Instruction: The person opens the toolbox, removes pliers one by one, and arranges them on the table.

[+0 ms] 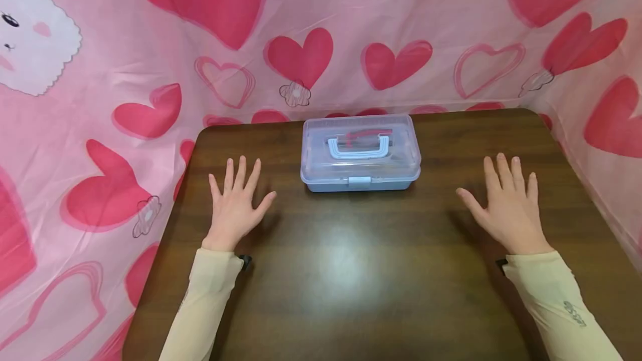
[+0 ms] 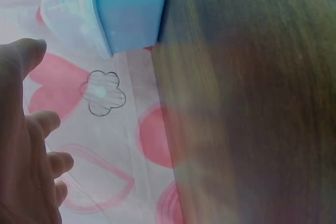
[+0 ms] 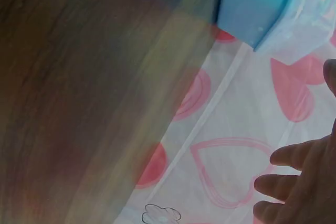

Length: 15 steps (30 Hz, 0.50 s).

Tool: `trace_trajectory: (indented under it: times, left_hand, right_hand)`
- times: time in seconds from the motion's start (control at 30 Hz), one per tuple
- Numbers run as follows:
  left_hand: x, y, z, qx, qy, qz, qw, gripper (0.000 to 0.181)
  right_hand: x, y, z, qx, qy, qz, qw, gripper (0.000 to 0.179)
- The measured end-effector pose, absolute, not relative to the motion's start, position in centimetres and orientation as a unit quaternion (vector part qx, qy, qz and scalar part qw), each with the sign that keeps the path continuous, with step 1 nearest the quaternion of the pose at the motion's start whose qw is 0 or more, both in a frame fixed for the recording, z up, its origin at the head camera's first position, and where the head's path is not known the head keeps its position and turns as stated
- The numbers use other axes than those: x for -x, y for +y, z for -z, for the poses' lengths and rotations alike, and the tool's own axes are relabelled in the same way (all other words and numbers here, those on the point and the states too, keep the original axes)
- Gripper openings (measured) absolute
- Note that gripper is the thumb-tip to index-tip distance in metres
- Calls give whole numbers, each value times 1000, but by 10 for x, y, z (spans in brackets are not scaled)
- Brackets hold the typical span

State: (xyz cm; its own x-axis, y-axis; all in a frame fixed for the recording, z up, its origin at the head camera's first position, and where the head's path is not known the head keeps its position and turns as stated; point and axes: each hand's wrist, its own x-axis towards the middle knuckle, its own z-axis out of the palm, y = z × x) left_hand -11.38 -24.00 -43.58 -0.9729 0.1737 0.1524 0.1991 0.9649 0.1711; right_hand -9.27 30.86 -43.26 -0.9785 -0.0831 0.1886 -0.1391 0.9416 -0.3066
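A blue plastic storage box (image 1: pixel 321 187) with a clear lid (image 1: pixel 316 149) sits near the back edge of the table. Its light-blue handle (image 1: pixel 359 155) lies folded on top, and a latch (image 1: pixel 359 183) closes the front. Something red and slender shows dimly through the lid. To the left of the box, my left hand (image 1: pixel 233 210) is spread palm down with nothing in it. My right hand (image 1: pixel 511 213) is spread likewise on the right side, apart from the box. Both wrist views catch part of the box (image 2: pixel 128 14) beyond the fingers.
The brown wooden table (image 1: pixel 341 305) has rounded back corners. Pink cloth (image 1: pixel 346 66) printed with hearts hangs behind it and along both sides. Dark straps (image 1: pixel 245 262) show at the cuffs of my pale sleeves (image 1: pixel 205 299).
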Motion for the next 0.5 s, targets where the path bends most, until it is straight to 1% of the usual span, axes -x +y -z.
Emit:
trace_trajectory:
  times: [0.23,0.5]
  left_hand:
    - [114,-240,432,92,-989,97,66,86]
    - [113,-235,433,96,-989,98,54,85]
  right_hand:
    - [98,307,422,-54,-971,-212,93,86]
    - [97,308,421,-56,-965,-241,91,83]
